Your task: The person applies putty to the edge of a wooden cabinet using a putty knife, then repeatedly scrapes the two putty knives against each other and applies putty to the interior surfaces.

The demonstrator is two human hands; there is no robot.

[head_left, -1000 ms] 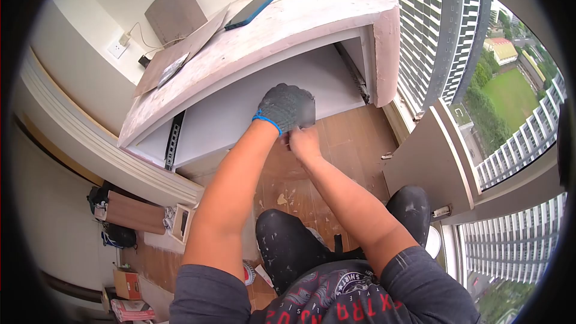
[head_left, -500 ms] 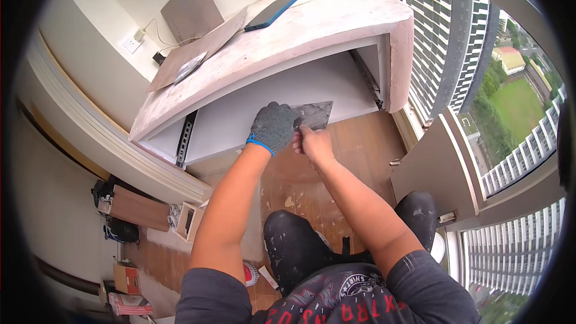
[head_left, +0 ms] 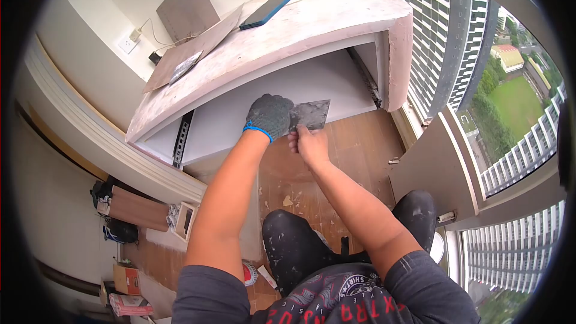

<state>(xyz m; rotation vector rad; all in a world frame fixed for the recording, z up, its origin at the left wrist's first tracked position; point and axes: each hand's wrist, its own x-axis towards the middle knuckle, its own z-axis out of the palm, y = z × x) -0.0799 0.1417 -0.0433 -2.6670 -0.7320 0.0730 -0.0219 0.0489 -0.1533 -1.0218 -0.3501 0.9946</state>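
Note:
My left hand (head_left: 269, 116), in a dark grey knit glove with a blue cuff, is closed around the near end of a putty knife (head_left: 314, 112). The handle is hidden in the glove. Its wide flat blade sticks out to the right, smeared with grey and dark marks. My bare right hand (head_left: 311, 144) has its fingers curled in, and the thumb pinches the lower edge of the blade close to the glove. Both hands are in front of the open drawer bay of a pinkish-white desk (head_left: 336, 21), above the wooden floor.
On the desktop lie a phone (head_left: 267, 11) with a blue edge, a brown board (head_left: 207, 48) and a crumpled silvery packet (head_left: 185, 67). Black drawer rails (head_left: 182, 139) line the bay. A window (head_left: 510, 102) is at the right. A wooden box (head_left: 183, 221) and bags stand at the left.
My right thumb has shifted along the blade's lower edge, and more of the blade's face shows. Both hands have moved slightly left; the view has shifted a little too.

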